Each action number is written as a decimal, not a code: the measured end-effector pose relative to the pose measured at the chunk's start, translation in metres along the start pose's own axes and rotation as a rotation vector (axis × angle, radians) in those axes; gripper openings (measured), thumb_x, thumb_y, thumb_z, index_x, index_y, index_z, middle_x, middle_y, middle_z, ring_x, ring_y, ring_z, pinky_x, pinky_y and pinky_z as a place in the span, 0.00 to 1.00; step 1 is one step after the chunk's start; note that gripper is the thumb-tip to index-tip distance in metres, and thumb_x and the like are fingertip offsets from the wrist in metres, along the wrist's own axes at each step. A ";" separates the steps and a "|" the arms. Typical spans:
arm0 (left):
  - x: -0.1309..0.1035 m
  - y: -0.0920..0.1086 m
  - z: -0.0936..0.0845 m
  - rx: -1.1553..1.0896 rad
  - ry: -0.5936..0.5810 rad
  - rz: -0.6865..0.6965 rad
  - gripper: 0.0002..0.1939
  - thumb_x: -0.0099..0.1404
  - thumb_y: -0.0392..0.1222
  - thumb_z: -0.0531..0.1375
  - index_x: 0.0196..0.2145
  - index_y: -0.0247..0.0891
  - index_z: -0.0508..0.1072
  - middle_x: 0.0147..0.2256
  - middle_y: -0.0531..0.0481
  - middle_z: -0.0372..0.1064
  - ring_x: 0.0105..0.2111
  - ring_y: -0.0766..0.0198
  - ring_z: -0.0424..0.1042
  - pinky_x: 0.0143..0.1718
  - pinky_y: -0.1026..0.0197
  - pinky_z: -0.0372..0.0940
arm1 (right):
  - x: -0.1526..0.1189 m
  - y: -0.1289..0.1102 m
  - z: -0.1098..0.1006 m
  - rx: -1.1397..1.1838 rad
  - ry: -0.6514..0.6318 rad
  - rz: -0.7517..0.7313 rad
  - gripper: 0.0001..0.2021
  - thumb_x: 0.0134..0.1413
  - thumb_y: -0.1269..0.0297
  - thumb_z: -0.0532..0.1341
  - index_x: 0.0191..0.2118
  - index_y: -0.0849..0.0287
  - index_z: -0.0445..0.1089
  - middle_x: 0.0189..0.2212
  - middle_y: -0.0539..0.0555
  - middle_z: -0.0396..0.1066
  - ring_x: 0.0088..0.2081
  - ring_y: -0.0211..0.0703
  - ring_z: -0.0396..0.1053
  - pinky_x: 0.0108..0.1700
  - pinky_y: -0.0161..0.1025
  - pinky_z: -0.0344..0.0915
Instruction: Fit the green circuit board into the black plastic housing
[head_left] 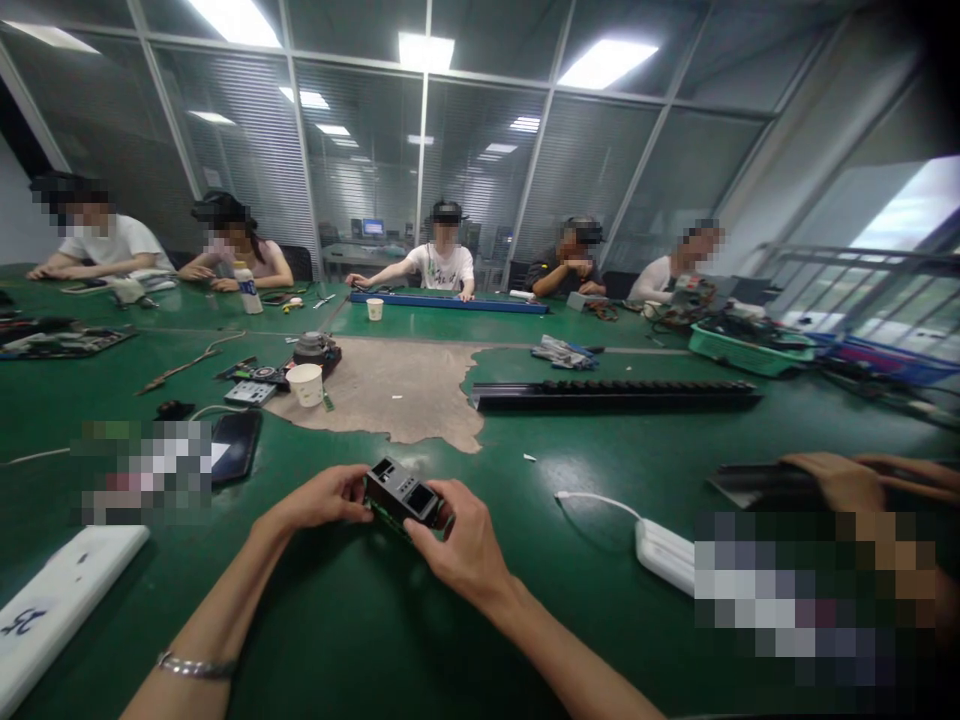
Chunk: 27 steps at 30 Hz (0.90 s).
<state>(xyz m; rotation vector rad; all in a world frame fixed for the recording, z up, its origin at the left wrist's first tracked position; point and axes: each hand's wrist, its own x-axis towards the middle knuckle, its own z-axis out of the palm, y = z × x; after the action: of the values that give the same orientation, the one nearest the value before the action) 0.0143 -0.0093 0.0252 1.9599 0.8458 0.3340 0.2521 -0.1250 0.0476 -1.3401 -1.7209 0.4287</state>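
Both of my hands hold a small grey-black electronic module (405,492) just above the green table. It has a metal-like face with dark square openings, and a green circuit board edge shows underneath. My left hand (334,497) grips its left end between thumb and fingers. At the right end, my right hand (466,535) is closed round it, thumb in front and fingers behind. The module is tilted, so its top face is turned towards me. Its underside is mostly hidden.
Beyond my hands lies a brown sheet (405,385) with a paper cup (305,385) at its left. A long black rail (615,398) lies to the right, near a white power bank (664,555). A phone (236,445) is on the left. A co-worker's hands (840,480) are at right.
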 end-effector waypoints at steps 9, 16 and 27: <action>-0.001 -0.002 0.000 -0.019 0.022 -0.005 0.28 0.54 0.46 0.65 0.51 0.37 0.67 0.33 0.53 0.67 0.30 0.65 0.62 0.31 0.64 0.57 | -0.006 0.007 0.016 -0.102 0.000 -0.044 0.20 0.49 0.63 0.63 0.50 0.56 0.66 0.42 0.56 0.69 0.43 0.49 0.68 0.47 0.45 0.66; -0.001 -0.006 -0.001 -0.079 -0.015 -0.019 0.35 0.55 0.47 0.65 0.58 0.38 0.62 0.31 0.55 0.65 0.28 0.66 0.62 0.30 0.64 0.57 | -0.018 0.016 0.017 -0.198 -0.081 -0.005 0.28 0.48 0.58 0.65 0.56 0.55 0.61 0.45 0.58 0.66 0.43 0.51 0.67 0.47 0.47 0.67; 0.002 -0.009 -0.002 -0.102 -0.045 -0.015 0.28 0.57 0.49 0.64 0.53 0.37 0.66 0.32 0.54 0.65 0.28 0.68 0.61 0.28 0.65 0.56 | -0.008 0.009 0.008 0.007 -0.014 -0.009 0.19 0.49 0.61 0.65 0.48 0.55 0.67 0.41 0.54 0.68 0.41 0.46 0.68 0.43 0.42 0.67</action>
<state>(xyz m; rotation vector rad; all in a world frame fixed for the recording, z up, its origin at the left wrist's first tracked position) 0.0105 -0.0038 0.0184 1.8587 0.7988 0.3165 0.2512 -0.1273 0.0326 -1.3270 -1.7349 0.4394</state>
